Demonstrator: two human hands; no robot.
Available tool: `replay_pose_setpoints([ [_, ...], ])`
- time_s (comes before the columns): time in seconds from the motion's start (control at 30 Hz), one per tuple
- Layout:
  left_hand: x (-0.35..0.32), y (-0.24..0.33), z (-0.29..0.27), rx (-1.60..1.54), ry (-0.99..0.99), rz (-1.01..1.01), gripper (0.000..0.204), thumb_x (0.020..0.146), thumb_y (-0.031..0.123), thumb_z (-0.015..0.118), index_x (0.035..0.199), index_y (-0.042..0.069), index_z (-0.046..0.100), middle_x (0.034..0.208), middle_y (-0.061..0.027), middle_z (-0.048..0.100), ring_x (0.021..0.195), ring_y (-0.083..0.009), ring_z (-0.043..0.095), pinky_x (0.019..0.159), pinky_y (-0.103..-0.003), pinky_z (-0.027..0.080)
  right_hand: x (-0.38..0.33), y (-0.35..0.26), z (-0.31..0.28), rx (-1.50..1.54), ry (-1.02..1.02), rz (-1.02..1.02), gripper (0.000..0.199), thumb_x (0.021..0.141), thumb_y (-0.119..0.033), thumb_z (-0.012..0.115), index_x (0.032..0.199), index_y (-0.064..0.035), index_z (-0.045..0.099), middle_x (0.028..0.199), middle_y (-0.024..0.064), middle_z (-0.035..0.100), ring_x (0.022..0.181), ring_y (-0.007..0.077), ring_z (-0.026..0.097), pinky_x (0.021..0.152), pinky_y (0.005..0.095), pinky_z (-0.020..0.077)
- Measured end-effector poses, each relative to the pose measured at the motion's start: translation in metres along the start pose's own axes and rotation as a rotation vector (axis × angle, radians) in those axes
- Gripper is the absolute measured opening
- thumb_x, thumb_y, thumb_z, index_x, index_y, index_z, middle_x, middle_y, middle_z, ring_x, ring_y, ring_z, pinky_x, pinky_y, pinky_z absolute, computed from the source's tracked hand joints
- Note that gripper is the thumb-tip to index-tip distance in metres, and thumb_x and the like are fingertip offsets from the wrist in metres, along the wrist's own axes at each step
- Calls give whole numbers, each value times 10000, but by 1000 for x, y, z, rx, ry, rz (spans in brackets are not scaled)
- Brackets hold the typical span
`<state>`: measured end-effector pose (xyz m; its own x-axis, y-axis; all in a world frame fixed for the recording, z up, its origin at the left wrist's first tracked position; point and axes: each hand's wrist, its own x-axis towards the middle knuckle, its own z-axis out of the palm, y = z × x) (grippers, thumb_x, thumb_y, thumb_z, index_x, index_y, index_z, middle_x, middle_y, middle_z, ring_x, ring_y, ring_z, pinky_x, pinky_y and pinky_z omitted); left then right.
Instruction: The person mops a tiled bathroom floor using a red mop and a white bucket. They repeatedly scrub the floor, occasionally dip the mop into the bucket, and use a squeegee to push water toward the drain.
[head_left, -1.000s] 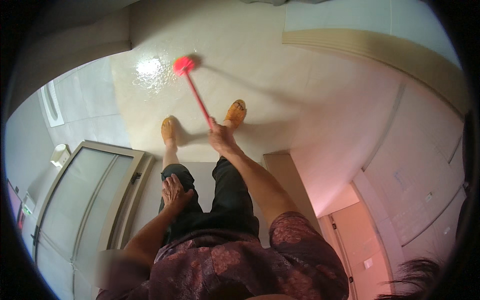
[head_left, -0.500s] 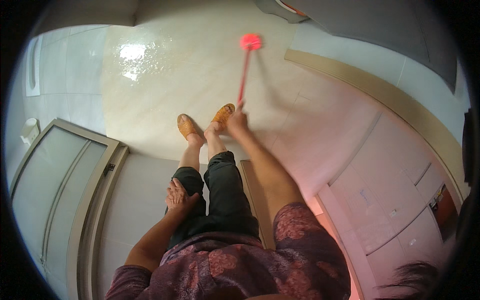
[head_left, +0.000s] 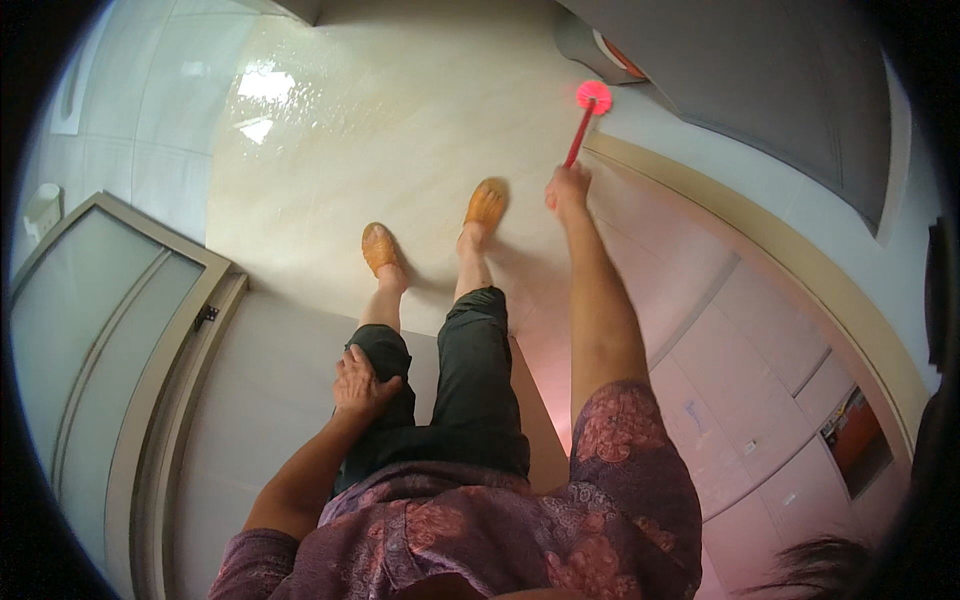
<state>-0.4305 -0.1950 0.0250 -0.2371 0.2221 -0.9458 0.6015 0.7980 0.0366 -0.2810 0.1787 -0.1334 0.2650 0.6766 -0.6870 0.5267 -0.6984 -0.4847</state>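
Note:
My right hand (head_left: 569, 188) is closed round the handle of a red brush (head_left: 577, 142), my arm stretched forward. Its round, bright pink head (head_left: 594, 98) is at the floor near the wall corner at the far right, beside a grey rounded object (head_left: 590, 50) with an orange-red inside. On my left knee, over the dark green trousers (head_left: 378, 350), my left hand (head_left: 360, 388) lies flat with its thumb apart, holding nothing. My feet, in yellow-orange slippers (head_left: 487, 205), stand on the beige floor (head_left: 420, 120), the right one farther ahead.
Wet patches shine on the floor at the far left. A glazed door (head_left: 110, 330) with a beige frame stands at the left. Along the right runs a beige sill (head_left: 690, 195), with a pinkish tiled area beyond it. A dark grey panel (head_left: 770, 90) overhangs the far right.
My right hand has moved right and forward, taking the brush head from mid-floor to the corner by the sill. My right foot has stepped forward and right. The left hand stays on the knee.

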Motion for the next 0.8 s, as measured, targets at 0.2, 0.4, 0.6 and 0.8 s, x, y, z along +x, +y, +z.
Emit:
replay_pose_setpoints([
  [0.2, 3, 7, 9, -58, 44, -27, 914, 645, 434, 705, 1253, -85, 262, 1144, -197, 418, 1108, -341, 417, 860, -394, 465, -50, 13, 92, -1056, -409, -418, 462, 813, -97, 443, 1231, -21, 260, 867, 243, 572, 818, 336, 596, 688, 409, 468],
  [0.4, 7, 24, 19, -96, 48, -91, 932, 646, 425, 708, 1262, -91, 238, 1137, -186, 406, 1103, -333, 411, 847, -407, 470, -123, 72, 98, -842, -715, -325, 628, 835, -128, 449, 1403, -149, 180, 948, 289, 586, 919, 425, 569, 833, 482, 440],
  [0.6, 6, 38, 28, -130, -10, -163, 921, 641, 407, 723, 1258, -76, 239, 1139, -173, 402, 1107, -330, 407, 839, -441, 471, -34, 58, 11, -782, -135, -245, 305, 863, -166, 448, 1090, 30, 503, 844, 244, 605, 752, 352, 609, 678, 439, 468],
  [0.8, 4, 40, 32, -117, -61, -186, 914, 646, 398, 727, 1261, -71, 240, 1141, -174, 405, 1112, -333, 406, 842, -448, 469, 39, 44, -22, -551, -43, 23, 409, 831, -101, 422, 1202, 33, 314, 985, 304, 540, 839, 410, 573, 688, 453, 462],
])
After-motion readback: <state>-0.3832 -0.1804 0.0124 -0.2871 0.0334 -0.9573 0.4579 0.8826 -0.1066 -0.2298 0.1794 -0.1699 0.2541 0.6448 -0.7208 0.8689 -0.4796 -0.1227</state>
